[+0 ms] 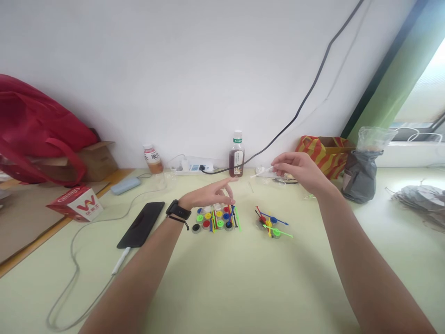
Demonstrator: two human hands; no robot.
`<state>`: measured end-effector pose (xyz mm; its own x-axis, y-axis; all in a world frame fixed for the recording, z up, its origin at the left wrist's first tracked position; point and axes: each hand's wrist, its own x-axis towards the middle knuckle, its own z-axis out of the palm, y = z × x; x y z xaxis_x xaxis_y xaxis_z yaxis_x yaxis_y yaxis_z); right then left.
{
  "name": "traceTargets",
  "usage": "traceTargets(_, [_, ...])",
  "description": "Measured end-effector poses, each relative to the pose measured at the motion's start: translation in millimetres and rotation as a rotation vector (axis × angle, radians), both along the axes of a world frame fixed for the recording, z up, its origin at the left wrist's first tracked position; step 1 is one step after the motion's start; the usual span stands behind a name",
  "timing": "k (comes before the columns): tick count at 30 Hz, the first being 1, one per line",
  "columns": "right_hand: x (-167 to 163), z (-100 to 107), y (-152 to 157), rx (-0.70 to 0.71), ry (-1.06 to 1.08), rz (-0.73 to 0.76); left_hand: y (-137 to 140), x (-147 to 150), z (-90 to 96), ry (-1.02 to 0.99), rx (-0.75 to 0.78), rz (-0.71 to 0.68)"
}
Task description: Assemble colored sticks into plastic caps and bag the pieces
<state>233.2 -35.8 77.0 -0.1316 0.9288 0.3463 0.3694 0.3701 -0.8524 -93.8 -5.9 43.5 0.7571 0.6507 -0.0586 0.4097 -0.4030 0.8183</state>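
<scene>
From where I stand, a big red W shows on the red-and-white cardboard box; the small characters under it blur. The tall clear plastic bottle of dark red-brown drink has 东方 on its green neck band. 炭 seems legible on the white-labelled plastic bottle of amber drink.

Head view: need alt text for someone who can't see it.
The person's right hand pinches a thin white piece above a pale green table, while the left hand is over a cluster of small coloured discs and sticks. A smaller group of coloured discs and arrows lies further right; a dark bottle stands behind, near the wall.
</scene>
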Motion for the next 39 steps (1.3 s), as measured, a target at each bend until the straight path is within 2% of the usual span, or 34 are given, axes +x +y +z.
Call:
traceTargets(5, [-17.1,2.7,-4.3,-0.008,-0.008,0.14,-2.6,3.5,1.7,-0.13,-0.146,-0.044])
traceTargets(8, [-26.1,0.4,-3.6,-0.011,0.009,0.195,-3.8,5.2,1.5,-0.183,-0.181,-0.065])
traceTargets(16, [-11.8,1.5,-1.4,0.11,0.166,0.044,1.4,2.4,-3.6,-0.198,-0.192,-0.081])
traceTargets(19, [-11.5,0.3,-0.8,0.054,0.164,0.106,0.0,6.1,-3.8,-0.259,-0.241,-0.107])
traceTargets(25, [-30.0,-1.7,-4.2,-0.063,0.012,0.253,-10.2,16.1,3.3,-0.365,-0.339,-0.144])
traceTargets(29, [-27.0,-4.5,-1.5,-0.084,-0.015,0.23,-8.3,15.5,2.5,-0.369,-0.35,-0.138])
traceTargets(31, [-21.0,-11.9,4.5,-0.116,-0.069,0.197,-5.7,14.1,-0.4,-0.364,-0.361,-0.144])
traceTargets(33, [-16.4,-24.6,13.1,-0.197,-0.209,0.207,-3.7,13.1,-3.5,-0.355,-0.378,-0.146])
traceTargets(37, [-21.2,-58.4,29.8,-0.401,-0.589,0.348,-2.0,12.4,-8.0,-0.311,-0.407,-0.154])
traceTargets(39, [-29.1,-71.5,34.1,-0.426,-0.619,0.386,-1.7,12.1,-9.0,-0.27,-0.434,-0.164])
